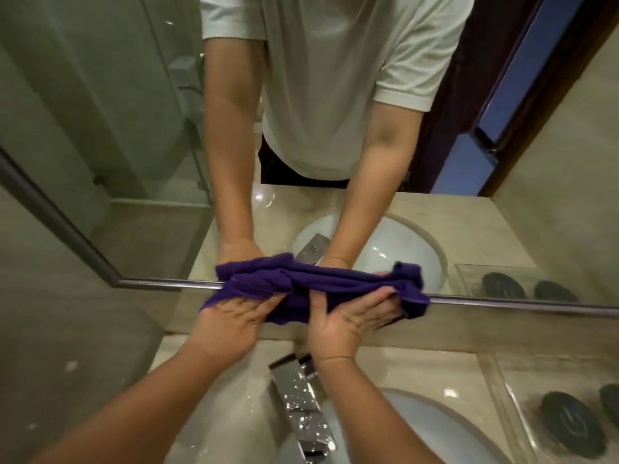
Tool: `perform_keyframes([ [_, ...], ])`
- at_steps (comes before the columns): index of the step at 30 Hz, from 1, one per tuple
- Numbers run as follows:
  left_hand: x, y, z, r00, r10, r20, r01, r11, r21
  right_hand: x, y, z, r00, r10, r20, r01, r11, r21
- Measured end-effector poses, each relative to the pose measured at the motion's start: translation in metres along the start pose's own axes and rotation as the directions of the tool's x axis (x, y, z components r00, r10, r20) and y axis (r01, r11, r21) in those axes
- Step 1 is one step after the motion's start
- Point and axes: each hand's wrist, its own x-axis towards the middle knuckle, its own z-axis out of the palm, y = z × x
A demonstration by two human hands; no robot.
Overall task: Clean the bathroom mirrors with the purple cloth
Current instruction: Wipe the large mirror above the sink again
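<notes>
Left hand (231,318): we grip the left end of the purple cloth (318,284), with the fingers curled into its folds.
Right hand (351,321): we clasp the right part, thumb on top.
Purple cloth: bunched into a long wrinkled roll, lying against the lower edge of the mirror (100,128).
Faucet (301,406): chrome, with water drops, below our hands.
</notes>
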Motion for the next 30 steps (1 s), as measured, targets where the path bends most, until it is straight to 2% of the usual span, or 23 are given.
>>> perform_keyframes([
  [3, -0.030, -0.047, -0.004, 0.995, -0.030, -0.096, 0.042, 0.991, 0.130, -0.026, -0.028, 0.026, 0.994, -0.106, 0.002, 0.106, 0.994, -0.040],
  [5, -0.035, -0.051, -0.007, 0.994, -0.070, -0.084, 0.080, 0.988, 0.129, -0.029, -0.027, 0.028, 0.987, -0.151, 0.047, 0.154, 0.985, -0.079],
  [8, -0.030, -0.033, -0.017, 0.985, -0.163, -0.059, 0.166, 0.985, 0.050, -0.028, -0.024, 0.017, 0.977, -0.049, 0.209, 0.069, 0.994, -0.088],
  [10, -0.026, -0.022, -0.025, 0.978, -0.206, -0.025, 0.206, 0.978, 0.007, -0.023, -0.025, 0.006, 0.975, -0.038, 0.217, 0.058, 0.994, -0.089],
  [14, 0.012, 0.005, -0.054, 0.964, -0.251, -0.081, 0.254, 0.967, 0.018, 0.025, -0.057, -0.035, 0.991, -0.134, 0.005, 0.134, 0.991, 0.013],
  [16, 0.044, 0.017, -0.081, 0.950, -0.255, -0.179, 0.268, 0.962, 0.056, 0.059, -0.080, -0.062, 0.970, -0.205, -0.128, 0.208, 0.978, 0.009],
  [19, 0.083, 0.026, -0.128, 0.891, -0.161, -0.426, 0.226, 0.968, 0.108, 0.108, -0.123, -0.107, 0.904, -0.337, -0.261, 0.333, 0.941, -0.061],
  [22, 0.117, 0.032, -0.181, 0.807, -0.076, -0.586, 0.142, 0.988, 0.067, 0.146, -0.171, -0.151, 0.838, -0.424, -0.344, 0.404, 0.905, -0.131],
  [26, 0.158, 0.030, -0.252, 0.719, 0.000, -0.695, 0.124, 0.984, 0.128, 0.190, -0.234, -0.197, 0.755, -0.485, -0.441, 0.436, 0.874, -0.214],
  [30, 0.179, 0.026, -0.283, 0.703, 0.003, -0.712, 0.142, 0.979, 0.144, 0.209, -0.266, -0.216, 0.696, -0.510, -0.505, 0.446, 0.859, -0.252],
])
